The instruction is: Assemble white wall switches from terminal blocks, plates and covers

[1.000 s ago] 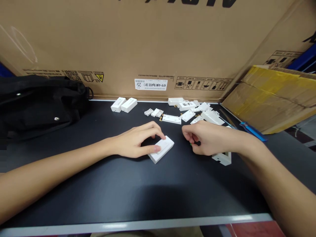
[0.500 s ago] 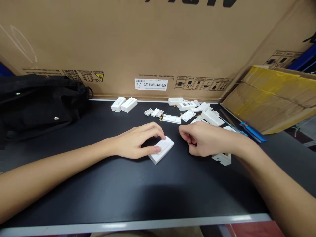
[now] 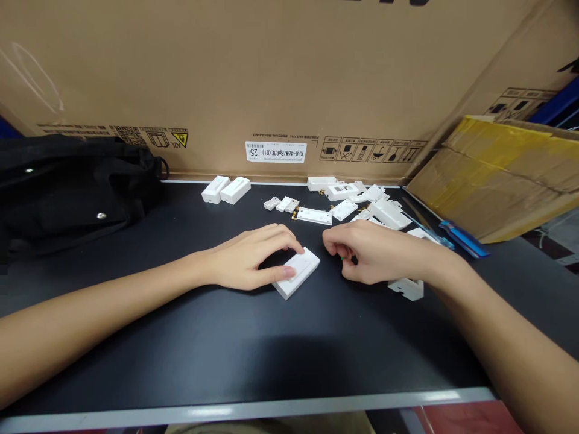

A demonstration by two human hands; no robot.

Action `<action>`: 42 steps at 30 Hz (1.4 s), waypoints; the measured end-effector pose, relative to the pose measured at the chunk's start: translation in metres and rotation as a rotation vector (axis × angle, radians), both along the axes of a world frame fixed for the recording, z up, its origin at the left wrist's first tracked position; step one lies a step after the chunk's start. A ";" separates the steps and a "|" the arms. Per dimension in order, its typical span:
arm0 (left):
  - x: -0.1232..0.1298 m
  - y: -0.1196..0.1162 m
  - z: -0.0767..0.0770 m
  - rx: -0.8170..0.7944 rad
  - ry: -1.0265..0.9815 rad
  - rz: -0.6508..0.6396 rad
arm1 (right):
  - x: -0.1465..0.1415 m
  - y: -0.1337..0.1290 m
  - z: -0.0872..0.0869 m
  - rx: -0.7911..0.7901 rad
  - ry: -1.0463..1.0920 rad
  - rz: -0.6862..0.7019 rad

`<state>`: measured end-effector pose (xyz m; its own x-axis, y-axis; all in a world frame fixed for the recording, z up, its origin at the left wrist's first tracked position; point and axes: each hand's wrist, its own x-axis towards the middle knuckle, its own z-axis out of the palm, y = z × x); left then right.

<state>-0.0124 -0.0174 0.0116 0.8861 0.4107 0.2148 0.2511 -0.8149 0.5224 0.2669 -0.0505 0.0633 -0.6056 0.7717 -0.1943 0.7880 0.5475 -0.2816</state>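
Observation:
My left hand [image 3: 253, 258] rests over a small white plastic case [image 3: 302, 270] lying flat on the dark table. Thumb and index finger press on its top, and the palm hides its left end. To the right, my right hand [image 3: 362, 252] is closed just above the table, apart from the case. A tiny green spot shows between its curled fingers; what it belongs to is hidden. Partly behind the right wrist lies a white plastic frame [image 3: 409, 288] with openings.
Two white cases [image 3: 235, 190] stand at the back. Loose white parts [image 3: 314, 216], some with brass-coloured pieces, lie back right, near a blue-handled tool [image 3: 464, 239]. A black bag [image 3: 76, 193] sits left, a taped carton [image 3: 497, 181] right, and a large cardboard box [image 3: 280, 78] behind.
My right hand has shifted slightly left, towards the case. The left hand stays on the case, and the view has tipped a little.

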 end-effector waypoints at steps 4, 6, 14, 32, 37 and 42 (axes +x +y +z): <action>0.000 0.000 0.000 0.002 0.006 -0.001 | 0.002 0.003 -0.002 -0.011 0.008 0.035; -0.001 0.000 0.000 -0.002 0.006 -0.002 | 0.004 0.004 -0.003 -0.011 0.035 0.065; 0.000 0.001 -0.002 -0.012 -0.004 -0.014 | -0.001 0.005 -0.001 -0.018 0.127 0.106; 0.000 0.000 0.001 -0.020 0.024 -0.016 | 0.009 0.011 -0.011 0.177 0.071 0.013; 0.000 0.001 0.001 -0.021 0.044 -0.009 | 0.005 0.018 -0.026 0.305 0.082 0.028; 0.000 0.000 0.001 -0.028 0.058 0.000 | -0.001 0.020 -0.030 0.370 0.042 0.042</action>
<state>-0.0121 -0.0172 0.0123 0.8969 0.4156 0.1514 0.2814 -0.8002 0.5296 0.2662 -0.0309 0.0332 -0.6394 0.7597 0.1184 0.7550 0.6495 -0.0901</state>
